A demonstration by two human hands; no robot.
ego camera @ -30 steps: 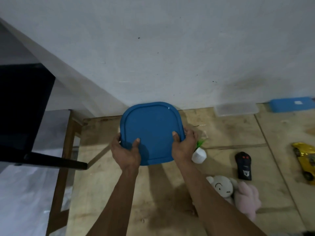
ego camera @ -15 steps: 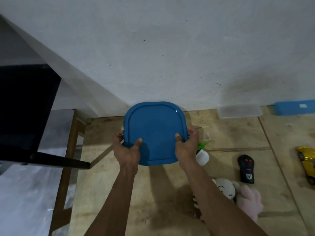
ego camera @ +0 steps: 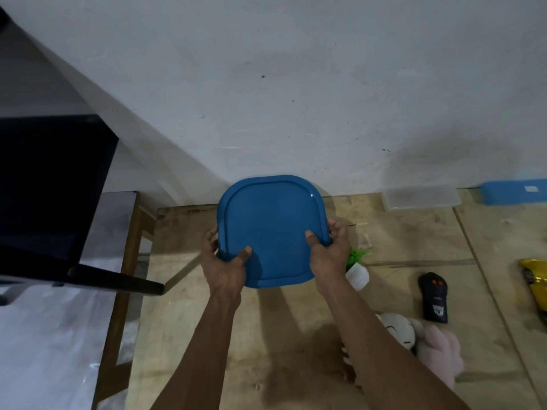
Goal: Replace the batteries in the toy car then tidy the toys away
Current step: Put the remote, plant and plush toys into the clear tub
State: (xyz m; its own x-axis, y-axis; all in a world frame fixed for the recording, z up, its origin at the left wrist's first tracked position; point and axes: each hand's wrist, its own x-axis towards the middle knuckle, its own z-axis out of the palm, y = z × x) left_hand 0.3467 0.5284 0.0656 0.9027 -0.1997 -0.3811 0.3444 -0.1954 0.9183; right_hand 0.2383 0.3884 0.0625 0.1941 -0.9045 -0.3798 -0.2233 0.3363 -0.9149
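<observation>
A blue square lid (ego camera: 270, 226) with rounded corners sits over the wooden table near the wall; whatever is under it is hidden. My left hand (ego camera: 223, 261) grips its near left corner, thumb on top. My right hand (ego camera: 330, 253) grips its near right edge the same way. The yellow toy car (ego camera: 535, 279) lies at the right edge, partly cut off. A black remote control (ego camera: 432, 297) lies left of it. A white plush face (ego camera: 398, 329) and a pink plush toy (ego camera: 441, 356) lie by my right forearm.
A small potted plant with green leaves and a white pot (ego camera: 356, 269) stands just right of my right hand. A clear plastic box (ego camera: 420, 196) and a blue box (ego camera: 515, 192) lie against the wall. A black chair (ego camera: 53, 202) stands at the left, off the wooden table (ego camera: 183, 335).
Both hands keep their hold on the blue lid; it has stayed in about the same place. The view has shifted slightly, so the car sits further toward the right edge.
</observation>
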